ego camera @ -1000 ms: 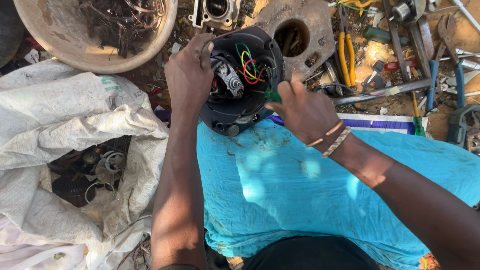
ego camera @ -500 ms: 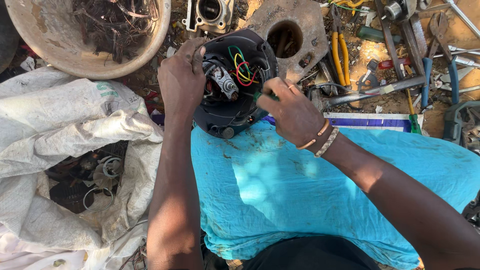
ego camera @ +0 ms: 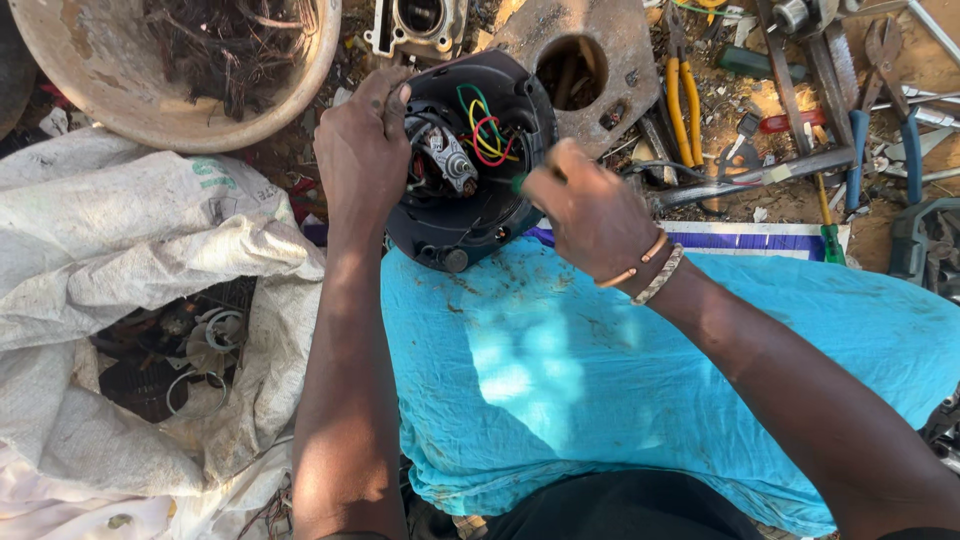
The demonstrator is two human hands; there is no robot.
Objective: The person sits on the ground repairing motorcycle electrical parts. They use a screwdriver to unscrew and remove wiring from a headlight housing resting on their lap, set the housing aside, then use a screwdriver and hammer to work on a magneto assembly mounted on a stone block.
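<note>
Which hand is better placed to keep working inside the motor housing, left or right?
Right, probably. The right hand sits closed at the open side of the black motor housing, by the coloured wires, seemingly gripping a green-tipped tool. The left hand grips the housing's rim, steadying it.

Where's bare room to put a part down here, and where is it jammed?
Free: the turquoise cloth between the two forearms, below the black motor housing. Crowded: the ground upper right, littered with yellow-handled pliers and other tools; the round basin full of wire scrap; the white sack, open over more scrap.
</note>
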